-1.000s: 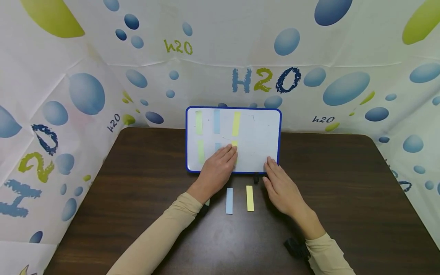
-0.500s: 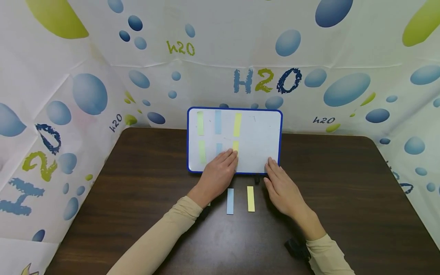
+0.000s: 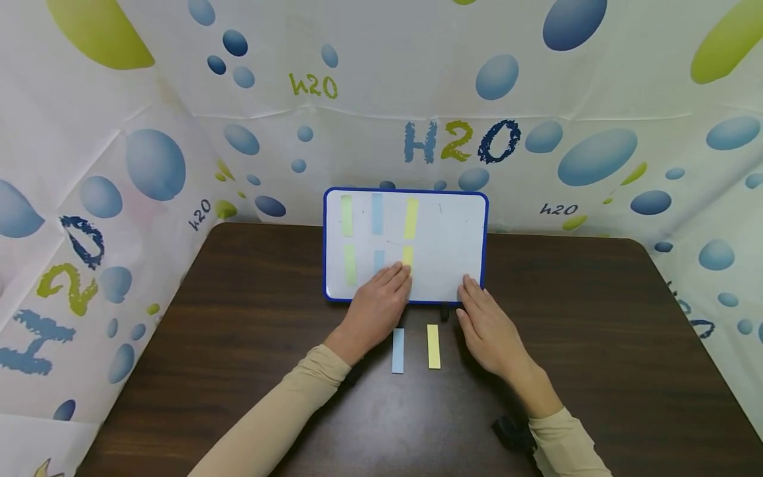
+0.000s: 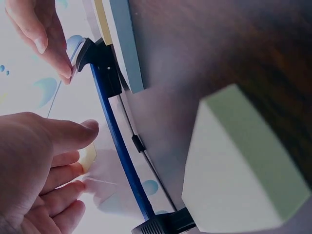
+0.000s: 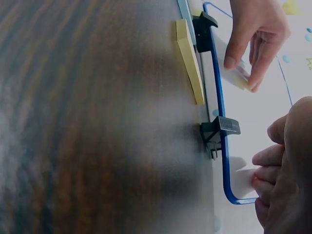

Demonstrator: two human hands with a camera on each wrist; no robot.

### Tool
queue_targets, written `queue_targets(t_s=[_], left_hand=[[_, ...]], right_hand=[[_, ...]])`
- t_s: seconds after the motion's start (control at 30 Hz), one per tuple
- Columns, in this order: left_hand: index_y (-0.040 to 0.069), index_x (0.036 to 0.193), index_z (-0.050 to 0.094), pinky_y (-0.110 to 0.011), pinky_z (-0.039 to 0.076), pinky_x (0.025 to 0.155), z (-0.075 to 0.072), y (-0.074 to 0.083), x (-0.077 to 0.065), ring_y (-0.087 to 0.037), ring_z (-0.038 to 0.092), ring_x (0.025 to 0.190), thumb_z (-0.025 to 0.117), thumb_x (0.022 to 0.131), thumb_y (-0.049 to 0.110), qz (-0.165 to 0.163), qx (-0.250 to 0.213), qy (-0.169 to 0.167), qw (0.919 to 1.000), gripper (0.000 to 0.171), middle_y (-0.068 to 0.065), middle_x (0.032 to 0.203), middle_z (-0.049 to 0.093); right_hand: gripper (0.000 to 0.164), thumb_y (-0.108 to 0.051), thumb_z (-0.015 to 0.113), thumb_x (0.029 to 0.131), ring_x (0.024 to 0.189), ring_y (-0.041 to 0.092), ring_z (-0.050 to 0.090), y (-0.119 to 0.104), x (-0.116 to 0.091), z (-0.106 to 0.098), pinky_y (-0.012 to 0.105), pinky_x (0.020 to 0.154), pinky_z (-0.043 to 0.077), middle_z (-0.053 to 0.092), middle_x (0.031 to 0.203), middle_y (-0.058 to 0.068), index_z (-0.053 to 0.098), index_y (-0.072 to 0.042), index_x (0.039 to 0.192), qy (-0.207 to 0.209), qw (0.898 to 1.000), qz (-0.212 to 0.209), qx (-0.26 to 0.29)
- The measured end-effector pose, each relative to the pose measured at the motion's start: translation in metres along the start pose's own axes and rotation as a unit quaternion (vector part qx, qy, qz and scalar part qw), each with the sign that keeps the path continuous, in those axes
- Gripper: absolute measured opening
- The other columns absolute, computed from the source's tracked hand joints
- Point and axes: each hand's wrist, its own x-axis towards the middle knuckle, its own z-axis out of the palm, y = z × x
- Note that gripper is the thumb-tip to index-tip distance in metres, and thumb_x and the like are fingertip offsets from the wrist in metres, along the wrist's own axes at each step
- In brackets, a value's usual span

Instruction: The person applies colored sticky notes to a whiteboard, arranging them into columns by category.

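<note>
A whiteboard (image 3: pixel 447 245) with a blue frame leans upright on black clip feet. My left hand (image 3: pixel 380 298) presses its fingertips on the lower yellow sticky strip (image 3: pixel 408 255), hiding the strip's bottom end. In the left wrist view that strip (image 4: pixel 88 157) shows at the fingers, and the thumb stays off it. My right hand (image 3: pixel 489 324) rests straight fingers on the board's lower right corner and holds no strip. Other strips on the board are an upper yellow one (image 3: pixel 411 218), two green ones and two blue ones; the lower blue strip (image 3: pixel 379 260) is partly covered.
On the dark table (image 3: pixel 572 331) before the board lie a blue pad of sticky strips (image 3: pixel 398 351) and a yellow pad (image 3: pixel 434 346). A green pad (image 4: pixel 243 156) sits beneath my left wrist, hidden from the head view. A printed curtain (image 3: pixel 369 59) hangs behind.
My left fingertips have slid a little down the lower yellow strip, uncovering more of it. The right hand keeps its place at the board's corner.
</note>
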Motion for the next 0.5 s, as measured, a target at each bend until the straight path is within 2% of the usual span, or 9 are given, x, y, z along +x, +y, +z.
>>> queue_targets(t_s=[0.5], left_hand=[[-0.001, 0.128, 0.069, -0.038, 0.049, 0.114, 0.0033, -0.0024, -0.0024, -0.028, 0.062, 0.131, 0.07, 0.096, 0.014, 0.009, -0.01, 0.01, 0.9999, 0.035, -0.014, 0.136, 0.067]], right_hand=[[0.055, -0.025, 0.041, 0.109, 0.157, 0.031, 0.023, -0.0006, -0.0004, 0.0057, 0.054, 0.128, 0.024, 0.022, 0.169, 0.016, 0.034, 0.003, 0.156, 0.006, 1.0, 0.008, 0.005]])
